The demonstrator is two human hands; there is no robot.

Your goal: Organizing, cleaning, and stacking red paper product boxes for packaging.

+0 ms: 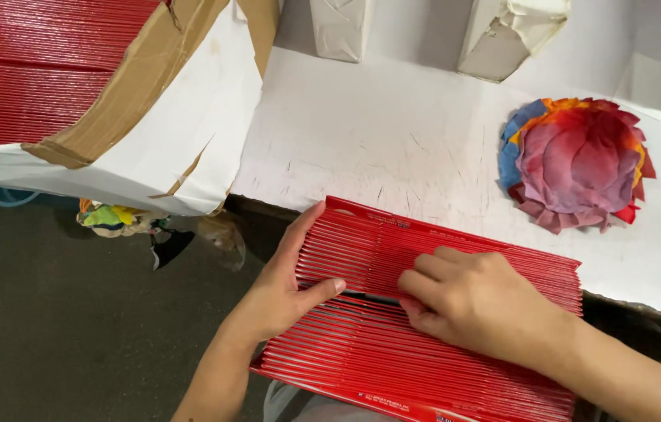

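Note:
A thick stack of red flat folded cards (362, 359) lies on edge at the near rim of the white table (393, 133), hanging partly over it. My left hand (287, 285) grips the stack's left side, thumb pressed into a dark gap between the cards. From the right, my right hand (467, 301) rests on top, its fingertips dug into the same gap and parting the cards.
A round multicoloured paper flower (577, 160) lies on the table at the right. A large white-wrapped bundle of red cards (73, 86) with brown tape sits at upper left. White folded paper shapes (510, 35) stand at the back. Coloured scraps (116, 219) lie on the dark floor.

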